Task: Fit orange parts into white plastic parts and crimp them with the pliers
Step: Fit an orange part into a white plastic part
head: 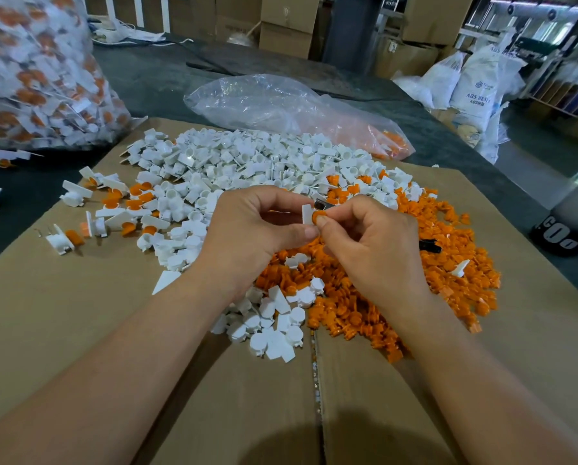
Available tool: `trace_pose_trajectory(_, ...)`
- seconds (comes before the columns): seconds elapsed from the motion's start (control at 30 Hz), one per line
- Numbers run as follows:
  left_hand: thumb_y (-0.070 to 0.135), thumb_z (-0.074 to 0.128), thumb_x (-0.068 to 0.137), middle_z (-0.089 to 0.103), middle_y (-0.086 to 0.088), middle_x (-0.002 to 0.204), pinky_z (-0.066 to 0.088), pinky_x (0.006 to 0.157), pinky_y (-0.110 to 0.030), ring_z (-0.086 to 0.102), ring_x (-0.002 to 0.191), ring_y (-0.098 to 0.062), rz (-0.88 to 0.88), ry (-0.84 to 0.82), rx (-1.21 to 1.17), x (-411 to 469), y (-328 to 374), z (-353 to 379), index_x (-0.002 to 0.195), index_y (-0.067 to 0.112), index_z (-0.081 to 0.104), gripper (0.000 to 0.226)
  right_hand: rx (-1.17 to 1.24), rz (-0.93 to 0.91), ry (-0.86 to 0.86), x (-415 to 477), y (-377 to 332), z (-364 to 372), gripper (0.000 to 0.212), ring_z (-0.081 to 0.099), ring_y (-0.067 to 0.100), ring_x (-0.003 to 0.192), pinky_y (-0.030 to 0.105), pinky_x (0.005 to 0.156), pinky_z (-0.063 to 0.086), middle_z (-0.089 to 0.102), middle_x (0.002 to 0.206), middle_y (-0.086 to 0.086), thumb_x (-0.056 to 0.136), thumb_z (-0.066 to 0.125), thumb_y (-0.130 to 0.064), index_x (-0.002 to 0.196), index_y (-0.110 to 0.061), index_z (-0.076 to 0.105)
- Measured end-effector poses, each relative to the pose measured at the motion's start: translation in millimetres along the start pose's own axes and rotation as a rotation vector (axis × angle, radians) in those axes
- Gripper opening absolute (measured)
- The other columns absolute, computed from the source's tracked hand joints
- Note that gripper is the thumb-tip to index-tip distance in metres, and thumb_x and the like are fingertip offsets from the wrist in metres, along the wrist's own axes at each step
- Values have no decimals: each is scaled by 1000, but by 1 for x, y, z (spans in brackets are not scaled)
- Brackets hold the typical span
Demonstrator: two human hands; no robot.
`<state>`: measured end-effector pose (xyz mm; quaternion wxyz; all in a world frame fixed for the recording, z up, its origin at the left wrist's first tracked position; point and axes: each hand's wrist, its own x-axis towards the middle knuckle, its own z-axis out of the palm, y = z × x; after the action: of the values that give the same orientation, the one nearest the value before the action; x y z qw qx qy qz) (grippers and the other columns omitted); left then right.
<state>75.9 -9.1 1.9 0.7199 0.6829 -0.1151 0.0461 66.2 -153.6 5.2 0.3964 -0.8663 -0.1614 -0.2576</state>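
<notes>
Pinching up front: your left grip (260, 226) has fingers and thumb curled round a small white plastic part (307, 213), held up above the piles. Your right grip (371, 243) nips a round orange plastic part (320, 216) between thumb and forefinger, pressed right against the white one. Just above that meeting point peeks the metal nose of the black-handled pliers (324, 205), a handle end jutting out past your right grip. Whether that grip clasps the tool, I can't tell.

Below, a brown cardboard sheet (79, 313) carries a heap of loose white parts (247, 162) at the back and left and a heap of orange parts (415, 280) at the right. Joined white-and-orange pieces (113, 209) lie scattered near the sheet's left edge.

Behind, a crumpled clear plastic bag (280, 102) lies on the dark counter (153, 82). At far left stands a big clear bag stuffed with joined pieces (36, 72).
</notes>
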Motion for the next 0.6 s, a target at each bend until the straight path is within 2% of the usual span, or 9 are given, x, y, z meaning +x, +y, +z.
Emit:
trace_pose_trajectory(0.1,-4,77,61,71,10,66,54,62,-17,68,66,-7,24,8,54,-1,1,1,76,20,70,30,-63,-8,-68,1,-2,-3,11,57,7,61,16,51,44,52,56,-17,85,64,-14,74,-15,62)
trace_pose_trajectory(0.27,-6,78,62,69,16,65,55,65,-16,67,68,-2,62,-22,154,-2,2,2,75,23,70,33,-90,4,-142,1,-1,-6,11,54,14,58,23,47,39,52,53,-11,85,63,-15,74,-12,63)
trace_pose_trajectory(0.37,-7,77,62,70,11,74,56,68,-19,68,73,-5,75,-27,154,-3,2,3,78,20,70,32,-24,87,-154,1,-1,-6,16,58,13,57,21,49,43,56,55,-10,84,63,-16,69,-19,59)
trace_pose_trajectory(0.43,-7,77,62,70,9,78,56,69,-20,68,76,-7,77,-29,151,-3,1,3,78,21,70,33,57,153,-175,1,-1,-7,20,60,10,51,17,44,43,58,56,-8,84,63,-15,68,-23,56)
trace_pose_trajectory(0.5,-6,77,62,71,7,82,57,71,-22,69,78,-8,78,-37,154,-4,0,2,78,22,69,34,126,193,-191,2,-1,-7,20,59,4,44,12,42,42,58,53,-7,84,63,-13,67,-23,56)
trace_pose_trajectory(0.6,-5,78,62,71,8,85,56,74,-23,69,80,-8,85,-30,177,-4,0,2,78,26,69,36,201,257,-214,3,-1,-7,20,57,4,41,14,40,43,59,47,-6,85,62,-11,67,-19,57)
